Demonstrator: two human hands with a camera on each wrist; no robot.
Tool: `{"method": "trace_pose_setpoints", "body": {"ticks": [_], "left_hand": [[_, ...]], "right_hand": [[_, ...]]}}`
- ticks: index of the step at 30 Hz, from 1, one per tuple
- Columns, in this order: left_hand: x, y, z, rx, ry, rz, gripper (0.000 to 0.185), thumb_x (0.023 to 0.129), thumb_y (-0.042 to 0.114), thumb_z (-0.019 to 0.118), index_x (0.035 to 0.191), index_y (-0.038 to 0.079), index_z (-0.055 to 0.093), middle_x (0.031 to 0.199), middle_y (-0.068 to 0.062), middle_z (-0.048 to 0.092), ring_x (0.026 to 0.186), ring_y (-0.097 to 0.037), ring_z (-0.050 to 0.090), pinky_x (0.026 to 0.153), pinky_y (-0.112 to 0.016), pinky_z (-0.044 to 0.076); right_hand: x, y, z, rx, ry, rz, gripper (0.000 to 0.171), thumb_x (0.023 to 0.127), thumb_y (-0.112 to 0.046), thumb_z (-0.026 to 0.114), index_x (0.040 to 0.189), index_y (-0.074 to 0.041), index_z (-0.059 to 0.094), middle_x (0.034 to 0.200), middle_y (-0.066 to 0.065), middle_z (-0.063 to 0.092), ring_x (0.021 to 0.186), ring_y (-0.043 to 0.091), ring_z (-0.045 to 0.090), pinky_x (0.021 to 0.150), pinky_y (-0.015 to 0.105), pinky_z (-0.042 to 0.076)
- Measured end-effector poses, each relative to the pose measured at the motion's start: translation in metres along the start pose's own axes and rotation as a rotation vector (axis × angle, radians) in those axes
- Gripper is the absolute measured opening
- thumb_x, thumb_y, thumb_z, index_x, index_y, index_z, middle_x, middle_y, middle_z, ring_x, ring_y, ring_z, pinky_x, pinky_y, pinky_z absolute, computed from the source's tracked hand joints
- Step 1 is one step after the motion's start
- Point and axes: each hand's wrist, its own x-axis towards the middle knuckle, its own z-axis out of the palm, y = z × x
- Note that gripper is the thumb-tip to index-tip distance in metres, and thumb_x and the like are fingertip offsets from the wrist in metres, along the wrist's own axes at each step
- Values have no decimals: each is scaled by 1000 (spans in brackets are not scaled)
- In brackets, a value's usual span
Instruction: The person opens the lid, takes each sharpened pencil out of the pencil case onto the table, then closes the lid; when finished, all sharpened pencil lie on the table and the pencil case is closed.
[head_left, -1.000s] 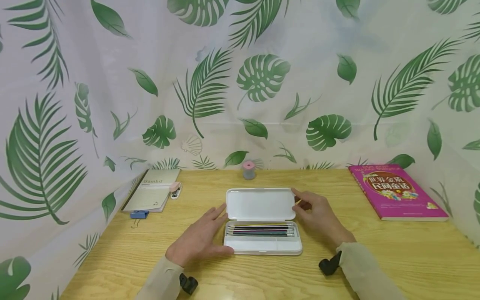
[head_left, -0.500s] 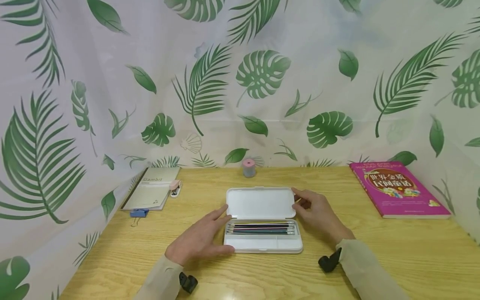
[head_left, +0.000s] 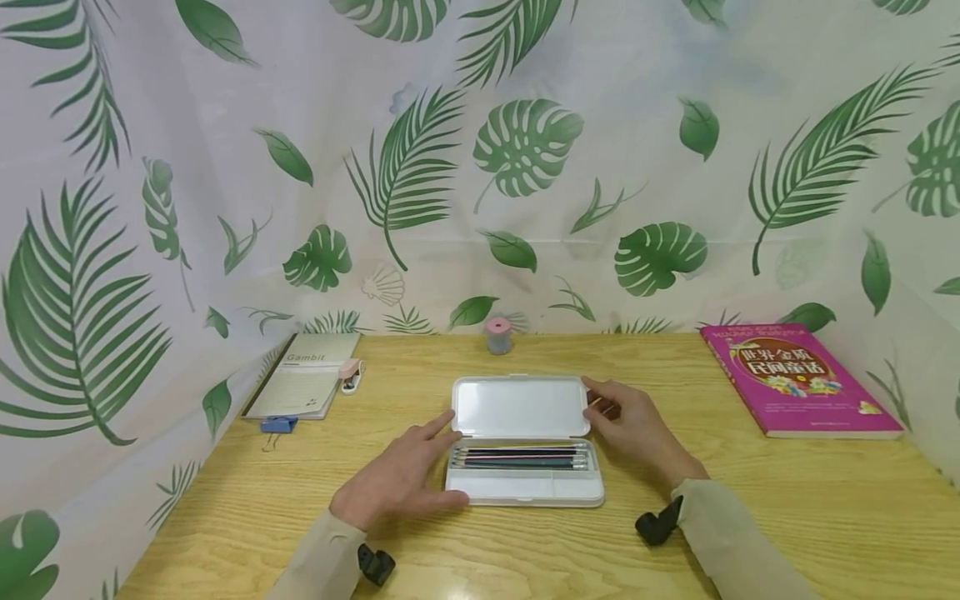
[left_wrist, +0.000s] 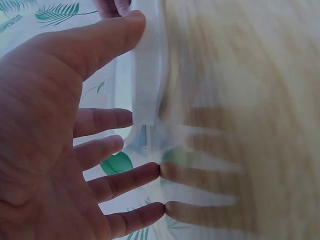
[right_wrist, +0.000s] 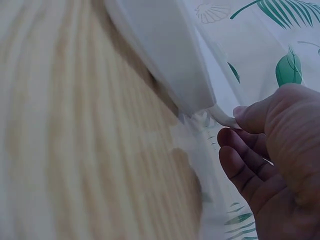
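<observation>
A white pencil case [head_left: 525, 487] lies open in the middle of the wooden table [head_left: 750, 517], its lid [head_left: 520, 407] tilted back. Several dark pencils [head_left: 521, 458] lie in the tray. My left hand [head_left: 401, 483] rests flat on the table at the case's left end, fingers spread, thumb against the front corner. The left wrist view shows that thumb [left_wrist: 100, 45] on the case's edge [left_wrist: 147, 75]. My right hand [head_left: 637, 425] holds the lid's right end. In the right wrist view its thumb [right_wrist: 260, 115] touches the lid's rim [right_wrist: 220, 117], with the other fingers curled beneath.
A notebook [head_left: 303, 387], a pink stapler [head_left: 350, 375] and a blue binder clip [head_left: 278, 426] lie at the left. A small pink-topped cylinder [head_left: 497, 335] stands behind the case. A magenta book [head_left: 798, 379] lies at the right. A leaf-print curtain [head_left: 480, 167] walls three sides.
Both hands stay where they were on the case. The lid's tilt has shifted slightly, and the head view has moved a little.
</observation>
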Motion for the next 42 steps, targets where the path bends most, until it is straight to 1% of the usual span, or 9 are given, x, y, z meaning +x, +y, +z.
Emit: {"method": "trace_pose_setpoints", "body": {"ticks": [5,9,14,17,22,24,33,38,42], "left_hand": [[0,-3,-2,-47,-1,-11,84,81,57,75,147,15,47,164,-8,22,142,-34,35,113,-48,34],[0,-3,-3,-47,-9,-11,86,81,58,75,147,11,47,163,-9,25,141,-34,36,113,-48,35],[1,-3,-3,-46,-20,-10,88,81,58,74,147,8,45,162,-10,27,140,-37,37,112,-51,36],[1,-3,-3,-43,-24,-3,88,82,58,75,147,7,45,161,-12,28,140,-38,37,111,-51,36],[1,-3,-3,-39,-34,-22,87,82,58,74,147,8,44,162,-10,27,140,-36,37,112,-50,36],[1,-3,-3,-40,-36,-28,87,82,58,74,148,9,44,162,-9,27,141,-36,36,112,-49,36],[1,-4,-3,-50,-18,-3,86,81,56,75,145,7,46,161,-12,29,138,-37,39,110,-50,38],[1,-4,-3,-62,-23,-4,85,82,56,76,146,8,46,161,-12,29,138,-38,39,110,-50,38],[1,-3,-3,-52,-26,-11,86,82,56,75,146,8,45,161,-11,28,138,-37,39,111,-49,37]], "right_hand": [[1,0,3,5,-31,17,48,92,-3,68,139,1,55,103,6,67,89,17,63,79,34,56],[2,0,5,0,-49,38,47,93,-3,67,139,2,56,102,4,66,88,16,61,77,31,54],[2,0,7,10,-60,60,46,95,-3,65,139,3,55,102,4,66,87,15,60,76,28,53],[2,0,8,10,-59,67,45,95,-3,64,138,4,55,103,5,66,87,15,60,76,29,54],[3,-1,10,-3,-53,61,45,94,-3,64,137,6,56,103,6,66,88,16,61,79,33,55],[4,0,10,-3,-54,64,45,94,-3,64,137,5,55,103,6,66,89,16,61,79,33,55],[4,-1,10,5,-62,81,45,95,-3,64,138,5,55,106,8,66,90,17,61,80,34,54],[4,-3,9,11,-71,91,44,95,-3,63,138,5,55,106,8,66,90,17,60,79,32,54],[4,-2,8,17,-72,97,44,95,-4,63,138,4,55,106,8,66,90,17,60,79,32,53]]}}
